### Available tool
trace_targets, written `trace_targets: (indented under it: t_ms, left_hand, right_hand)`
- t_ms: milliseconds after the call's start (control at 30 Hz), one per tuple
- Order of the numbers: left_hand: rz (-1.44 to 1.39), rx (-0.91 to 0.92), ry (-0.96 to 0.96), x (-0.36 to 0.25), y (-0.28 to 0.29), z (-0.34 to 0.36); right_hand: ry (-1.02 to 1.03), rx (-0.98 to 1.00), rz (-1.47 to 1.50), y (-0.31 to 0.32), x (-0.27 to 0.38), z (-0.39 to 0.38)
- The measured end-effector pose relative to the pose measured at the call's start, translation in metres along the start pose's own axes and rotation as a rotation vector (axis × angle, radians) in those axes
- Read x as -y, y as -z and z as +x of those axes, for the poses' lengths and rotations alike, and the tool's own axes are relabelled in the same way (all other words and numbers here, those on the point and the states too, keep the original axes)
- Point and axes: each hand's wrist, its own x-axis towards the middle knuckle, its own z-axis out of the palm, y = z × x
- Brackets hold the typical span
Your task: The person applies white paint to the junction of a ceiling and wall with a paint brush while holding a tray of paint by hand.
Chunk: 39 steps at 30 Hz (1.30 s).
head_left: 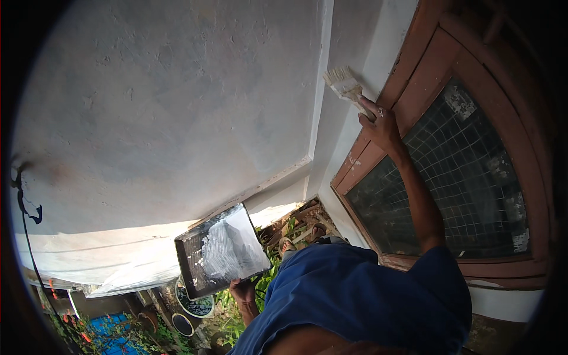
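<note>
My right hand (380, 124) is closed round the handle of a paintbrush (348, 86). Its pale, paint-caked bristles point up and left, at the narrow strip of wall between a raised white edge (318, 94) and the window frame. Whether the bristles touch the wall I cannot tell. Low on the left, my left hand (242, 291) grips the near edge of a black paint tray (190, 260). White paint (228, 245) is smeared across the tray's bottom. The tray is held in front of the large pale wall (195, 106).
A brown wooden window frame (408, 112) with mesh-patterned dark glass (455, 177) stands on the right. Green plants (278, 260) grow around my sandalled feet (286, 244). Round pots (183, 324), a blue object (109, 332) and a hanging cable (28, 236) are at the lower left.
</note>
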Motion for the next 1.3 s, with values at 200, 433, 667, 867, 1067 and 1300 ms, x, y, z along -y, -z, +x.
trace_targets:
  t_ms: [200, 433, 667, 867, 1067, 1300]
  left_hand:
    - [-0.015, -0.025, -0.045, 0.005, 0.015, 0.005]
    - [-0.039, -0.041, -0.069, 0.007, 0.004, -0.003]
    - [-0.083, -0.047, -0.039, 0.006, -0.016, -0.01]
    - [-0.075, -0.06, -0.077, 0.011, 0.015, -0.007]
    - [-0.103, -0.05, -0.074, 0.012, -0.006, -0.012]
    - [-0.154, -0.091, -0.169, 0.015, 0.007, -0.005]
  right_hand:
    - [-0.271, 0.435, -0.125, 0.035, 0.015, 0.022]
    - [-0.177, 0.106, 0.252, 0.047, 0.102, 0.032]
    - [-0.025, -0.061, 0.205, -0.039, 0.108, 0.024]
    - [-0.428, 0.325, 0.066, -0.097, 0.042, -0.05]
    - [-0.2, 0.539, -0.128, -0.138, 0.012, -0.117]
    - [-0.344, 0.683, -0.078, -0.194, 0.025, -0.174]
